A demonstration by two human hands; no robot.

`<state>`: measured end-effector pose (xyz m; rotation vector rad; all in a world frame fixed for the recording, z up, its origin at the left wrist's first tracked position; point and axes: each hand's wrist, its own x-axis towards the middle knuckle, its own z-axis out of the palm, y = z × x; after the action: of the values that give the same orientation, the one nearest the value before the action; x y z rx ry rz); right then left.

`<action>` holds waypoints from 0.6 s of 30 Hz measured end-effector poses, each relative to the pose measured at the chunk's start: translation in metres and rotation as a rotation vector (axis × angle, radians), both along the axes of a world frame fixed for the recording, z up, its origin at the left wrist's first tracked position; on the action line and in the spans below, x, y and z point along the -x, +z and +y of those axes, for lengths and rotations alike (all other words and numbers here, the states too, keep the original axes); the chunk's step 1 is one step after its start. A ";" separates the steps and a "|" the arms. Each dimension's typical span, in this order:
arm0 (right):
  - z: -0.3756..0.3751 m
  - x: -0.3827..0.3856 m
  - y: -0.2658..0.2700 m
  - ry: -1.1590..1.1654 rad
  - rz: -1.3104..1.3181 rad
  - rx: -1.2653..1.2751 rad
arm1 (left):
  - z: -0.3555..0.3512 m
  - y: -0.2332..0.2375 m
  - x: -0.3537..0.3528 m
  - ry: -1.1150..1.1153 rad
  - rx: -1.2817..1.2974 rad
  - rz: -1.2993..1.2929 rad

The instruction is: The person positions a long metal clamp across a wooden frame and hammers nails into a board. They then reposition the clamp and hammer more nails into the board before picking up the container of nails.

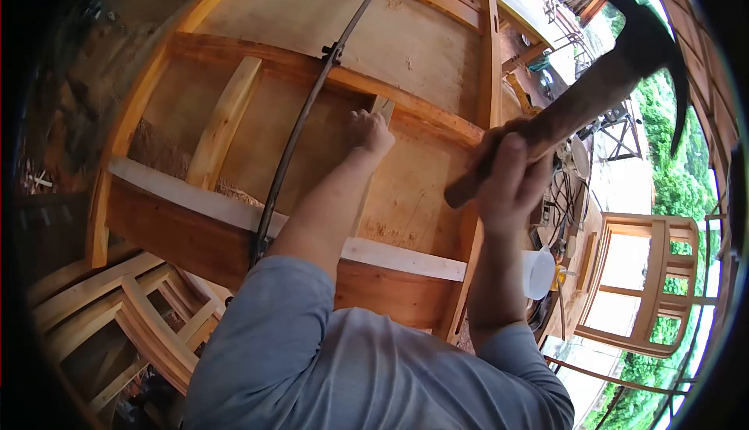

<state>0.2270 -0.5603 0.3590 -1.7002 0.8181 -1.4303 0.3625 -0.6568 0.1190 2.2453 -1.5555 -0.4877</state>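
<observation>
My right hand [512, 179] is wrapped around the wooden handle of a claw hammer [589, 96], raised at the right with its dark metal head up and away from the frame. Beyond my outstretched left arm, my left hand [372, 132] has its fingers curled at the upper end of a narrow wooden slat [382, 105]. That slat runs between a reddish crossbar [425, 118] and a pale rail [406, 258] of a large wooden frame, partly hidden by my forearm. Whether a small piece such as a nail is between my left fingertips cannot be seen.
A long metal bar clamp [300, 126] lies across the frame. Another slat [224, 122] stands left of it. Wood shavings dot the panel. At the right are a white container [537, 274], cables and tools on a bench. Slatted wooden pieces [125, 313] sit at lower left.
</observation>
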 end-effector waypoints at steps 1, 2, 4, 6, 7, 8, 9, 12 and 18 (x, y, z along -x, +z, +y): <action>-0.010 0.010 -0.038 0.004 0.089 0.028 | 0.002 0.005 0.000 -0.004 -0.010 0.001; -0.025 0.026 -0.092 0.010 0.176 0.063 | 0.002 0.010 -0.001 -0.006 -0.013 0.000; -0.030 0.030 -0.127 -0.123 0.928 -0.352 | 0.000 0.011 -0.001 -0.040 -0.017 -0.031; -0.046 0.039 -0.138 -0.115 1.003 -0.506 | 0.000 0.006 0.001 -0.075 -0.019 -0.072; -0.060 0.038 -0.132 -0.127 0.948 -0.510 | -0.013 -0.006 0.000 -0.023 0.083 -0.079; -0.056 0.031 -0.110 -0.127 0.787 -0.544 | -0.007 -0.021 0.005 0.007 0.148 -0.079; -0.049 0.022 -0.076 -0.137 0.630 -0.578 | 0.002 -0.022 0.006 -0.001 0.130 -0.074; -0.030 0.016 -0.014 -0.076 0.222 -0.151 | 0.001 -0.010 -0.002 0.008 0.121 -0.008; -0.036 0.029 -0.130 -0.020 -0.069 -0.024 | 0.003 -0.009 -0.007 0.069 0.249 0.098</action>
<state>0.1984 -0.5964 0.2288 -1.6194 0.8135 -1.4788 0.3696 -0.6535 0.1095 2.0472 -1.4015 -0.3572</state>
